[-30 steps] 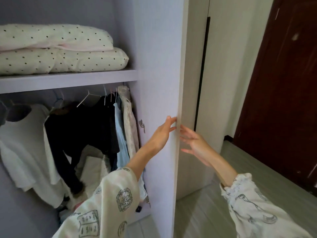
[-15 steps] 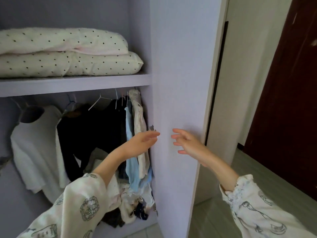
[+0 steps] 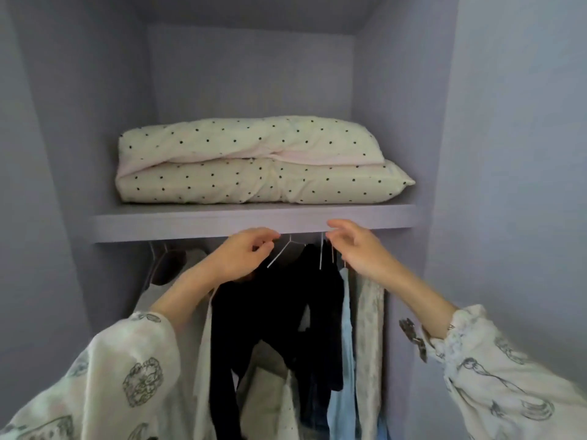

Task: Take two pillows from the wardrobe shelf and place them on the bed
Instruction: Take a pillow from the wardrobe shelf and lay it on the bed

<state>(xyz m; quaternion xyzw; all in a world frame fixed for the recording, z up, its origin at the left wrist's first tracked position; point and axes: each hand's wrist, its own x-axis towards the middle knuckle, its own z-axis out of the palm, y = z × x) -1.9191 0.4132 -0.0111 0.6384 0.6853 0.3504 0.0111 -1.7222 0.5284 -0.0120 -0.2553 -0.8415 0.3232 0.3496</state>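
Observation:
Two cream pillows with black dots lie stacked on the lilac wardrobe shelf (image 3: 197,222). The upper pillow (image 3: 247,139) rests on the lower pillow (image 3: 270,184), whose right corner sticks out further. My left hand (image 3: 243,254) and my right hand (image 3: 357,246) are raised side by side just below the shelf's front edge, a little apart from each other. Both hold nothing, with fingers loosely curled and spread. Neither hand touches a pillow. The bed is out of view.
Under the shelf hang clothes on wire hangers: a black garment (image 3: 276,306), a light blue one (image 3: 344,350), a patterned pale one (image 3: 370,328) and a white one at the left. The open wardrobe door (image 3: 514,185) stands at the right, the side wall at the left.
My view has swung left and up, from the door's edge to face the shelf squarely. Both hands left the door and rose to just under the shelf's front edge.

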